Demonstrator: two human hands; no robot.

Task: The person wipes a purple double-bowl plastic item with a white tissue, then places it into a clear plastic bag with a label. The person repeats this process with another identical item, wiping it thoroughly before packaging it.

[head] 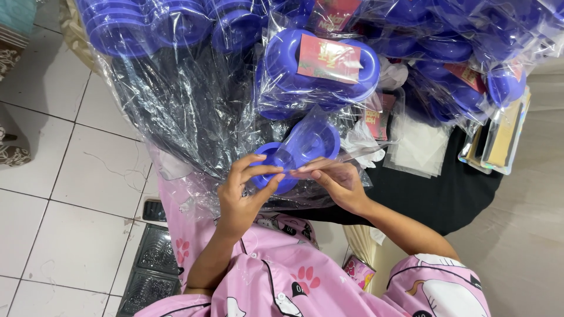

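The person sat over a white tiled floor (53, 194) and held a small blue plastic container (294, 155) in a clear plastic bag (305, 141), in front of the lap. The left hand (244, 191) had its thumb and fingers pressed together on the near edge of the container, pinching it through the bag. The right hand (338, 182) lay just beside it, with the fingers flat and close together on the open end of the bag; its grip pinched the thin plastic there. Behind the hands, a wrapped blue container with a red card (326, 61) lay on a heap of other bagged blue containers (153, 23). To the right, on a black cloth (435, 194), there was a stack of clear empty bags (420, 147). The sleeves were pink with cat pictures (282, 282).
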